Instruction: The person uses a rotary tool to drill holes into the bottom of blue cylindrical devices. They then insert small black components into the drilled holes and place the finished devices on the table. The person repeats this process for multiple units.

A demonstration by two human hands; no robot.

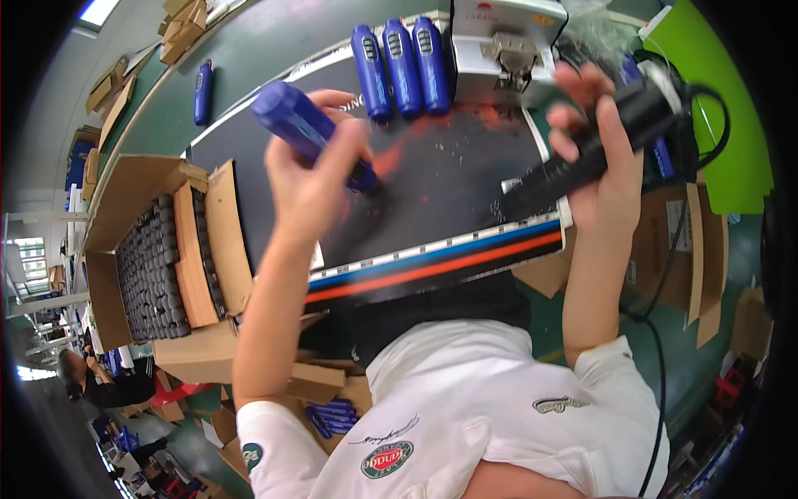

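One open carton (224, 229) at far left, packed with rows of dark grey rounded pieces (152, 279). Above it, a lone blue bottle (202, 93) on the green bench (266, 46), near the edge of a black mat (470, 166).

Next along: the held blue bottle (293, 121), inside the grasp of the left hand (320, 170). It slants across the palm, broad end up and to the left, narrow dark end down to the right over the mat. That tip is blurred; cannot tell whether it touches the surface. Left hand curled firmly: thumb on the near side, fingers round the far side, bottle clasped between. Bottle well apart from the other hand.

Middle: reddish smears on the mat. Behind them, a row of three blue bottles (402, 71) side by side, beyond the left hand and out of its reach of contact. Just beside the row, a pale box-shaped fixture (475, 79) with a metal clamp (509, 58) on its front.

Right: right hand (603, 145) bent round a black corded tool (553, 178), fingers partly curled and a little apart, thumb raised along it. The tool's long end points down-left over the mat. Black cord (727, 125) loops at its rear. Beyond, a bright green panel (723, 100); below that, a cardboard box (661, 241).
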